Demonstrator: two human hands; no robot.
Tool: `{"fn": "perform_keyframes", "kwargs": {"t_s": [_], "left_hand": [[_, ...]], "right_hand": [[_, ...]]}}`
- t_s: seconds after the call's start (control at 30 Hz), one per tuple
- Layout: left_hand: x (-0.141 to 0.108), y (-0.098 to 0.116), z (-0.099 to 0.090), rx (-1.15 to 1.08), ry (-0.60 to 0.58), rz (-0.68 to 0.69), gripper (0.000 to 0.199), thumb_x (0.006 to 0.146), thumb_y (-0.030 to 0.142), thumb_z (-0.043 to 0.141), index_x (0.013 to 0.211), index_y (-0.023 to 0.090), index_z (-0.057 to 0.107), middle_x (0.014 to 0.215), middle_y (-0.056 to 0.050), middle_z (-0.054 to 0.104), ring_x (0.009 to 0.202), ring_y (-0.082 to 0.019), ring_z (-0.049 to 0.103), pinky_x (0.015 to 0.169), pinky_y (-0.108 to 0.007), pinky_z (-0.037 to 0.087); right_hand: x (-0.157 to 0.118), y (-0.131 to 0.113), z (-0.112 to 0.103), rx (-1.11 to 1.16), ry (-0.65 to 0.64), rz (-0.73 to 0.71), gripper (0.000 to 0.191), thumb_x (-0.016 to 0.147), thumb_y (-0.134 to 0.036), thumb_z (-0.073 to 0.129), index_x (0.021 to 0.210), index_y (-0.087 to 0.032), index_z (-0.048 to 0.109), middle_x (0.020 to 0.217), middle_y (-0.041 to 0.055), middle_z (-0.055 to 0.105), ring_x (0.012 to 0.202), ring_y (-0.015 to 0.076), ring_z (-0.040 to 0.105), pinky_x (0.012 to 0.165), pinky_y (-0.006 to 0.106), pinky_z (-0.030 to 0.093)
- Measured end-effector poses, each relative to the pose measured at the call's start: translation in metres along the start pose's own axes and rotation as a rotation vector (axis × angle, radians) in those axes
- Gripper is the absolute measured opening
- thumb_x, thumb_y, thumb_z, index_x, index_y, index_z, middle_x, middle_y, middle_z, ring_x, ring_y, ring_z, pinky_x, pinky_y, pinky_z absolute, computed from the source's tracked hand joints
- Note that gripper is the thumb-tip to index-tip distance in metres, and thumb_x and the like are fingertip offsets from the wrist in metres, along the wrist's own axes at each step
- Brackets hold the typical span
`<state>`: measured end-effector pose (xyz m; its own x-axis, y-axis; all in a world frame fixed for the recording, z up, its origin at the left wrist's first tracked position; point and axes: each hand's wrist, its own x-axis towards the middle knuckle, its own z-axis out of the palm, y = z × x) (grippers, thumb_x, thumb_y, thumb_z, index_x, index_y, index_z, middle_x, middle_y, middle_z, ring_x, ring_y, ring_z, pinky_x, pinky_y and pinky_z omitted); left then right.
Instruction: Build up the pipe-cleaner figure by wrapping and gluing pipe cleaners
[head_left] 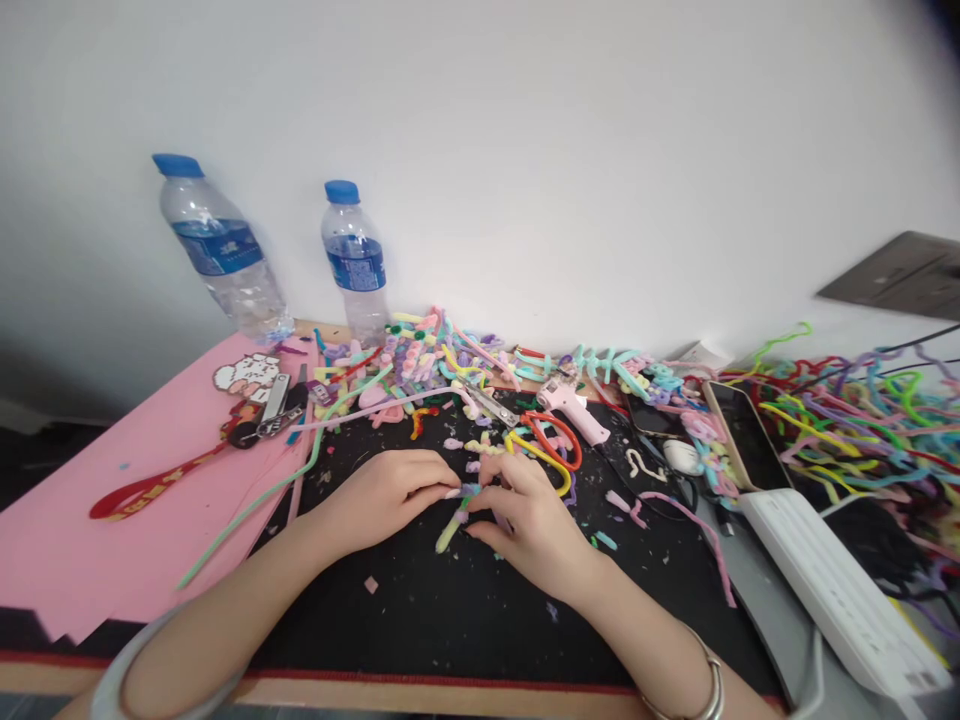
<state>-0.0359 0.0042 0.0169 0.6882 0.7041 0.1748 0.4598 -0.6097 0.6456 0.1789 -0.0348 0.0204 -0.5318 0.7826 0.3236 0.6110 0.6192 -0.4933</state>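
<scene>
A small fuzzy piece [450, 532] in pale green, lilac and blue is at the centre of the frame, just below the middle, above a black mat [450, 625]. The left hand [390, 495] reaches in from the lower left, its thumb and fingertips pressed together on the upper end of the piece. The right hand [529, 515] comes from the lower right, fingers curled at the same end, thumb apart from the forefinger; whether it pinches the piece is hard to tell.

Just above the right hand lie scissors [491, 403] and two looped handles, one red, one yellow. Beyond them is a pink glue gun [576, 408]. A heap of pastel fuzzy stems [416, 365] spreads along the back of the mat, at the foot of a pale wall [562, 180].

At left, pink sheets [97, 490] carry a red strap [161, 487]; a long light-green stem [262, 512] crosses their edge. Two blue-capped bottles — a tilted one [225, 250] and an upright one [358, 262] — stand at upper left. At right are a phone [750, 440], a white power strip [840, 590] and a tangle of bright stems [847, 410].
</scene>
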Motion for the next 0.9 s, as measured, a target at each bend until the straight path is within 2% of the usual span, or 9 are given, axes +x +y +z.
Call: {"fn": "perform_keyframes", "kwargs": {"t_s": [0.17, 0.6, 0.9], "left_hand": [[-0.001, 0.0, 0.0, 0.007, -0.005, -0.003, 0.017, 0.092, 0.018, 0.051, 0.095, 0.02, 0.067, 0.094, 0.001, 0.068, 0.086, -0.012, 0.062, 0.079, -0.021, 0.043], [0.0, 0.005, -0.002, 0.003, -0.005, 0.017, 0.019, 0.092, 0.018, 0.05, 0.094, 0.019, 0.068, 0.092, -0.002, 0.069, 0.085, -0.014, 0.063, 0.078, -0.023, 0.045], [0.001, 0.004, -0.002, 0.005, -0.003, 0.012, 0.018, 0.092, 0.017, 0.05, 0.094, 0.019, 0.068, 0.092, -0.001, 0.069, 0.084, -0.013, 0.063, 0.078, -0.021, 0.044]], "right_hand": [[0.001, 0.002, -0.001, 0.017, -0.01, -0.014, 0.01, 0.085, -0.014, 0.059, 0.084, -0.02, 0.067, 0.1, 0.0063, 0.055, 0.099, 0.0213, 0.053, 0.084, 0.037, 0.041], [0.002, 0.0, 0.009, 0.107, 0.036, -0.012, 0.014, 0.088, -0.016, 0.054, 0.081, -0.019, 0.066, 0.09, 0.0057, 0.052, 0.092, 0.0191, 0.052, 0.082, 0.034, 0.045], [0.003, 0.007, -0.003, 0.153, 0.026, 0.021, 0.014, 0.087, -0.013, 0.056, 0.09, -0.02, 0.068, 0.098, 0.0068, 0.05, 0.087, 0.0174, 0.053, 0.076, 0.031, 0.048]]}}
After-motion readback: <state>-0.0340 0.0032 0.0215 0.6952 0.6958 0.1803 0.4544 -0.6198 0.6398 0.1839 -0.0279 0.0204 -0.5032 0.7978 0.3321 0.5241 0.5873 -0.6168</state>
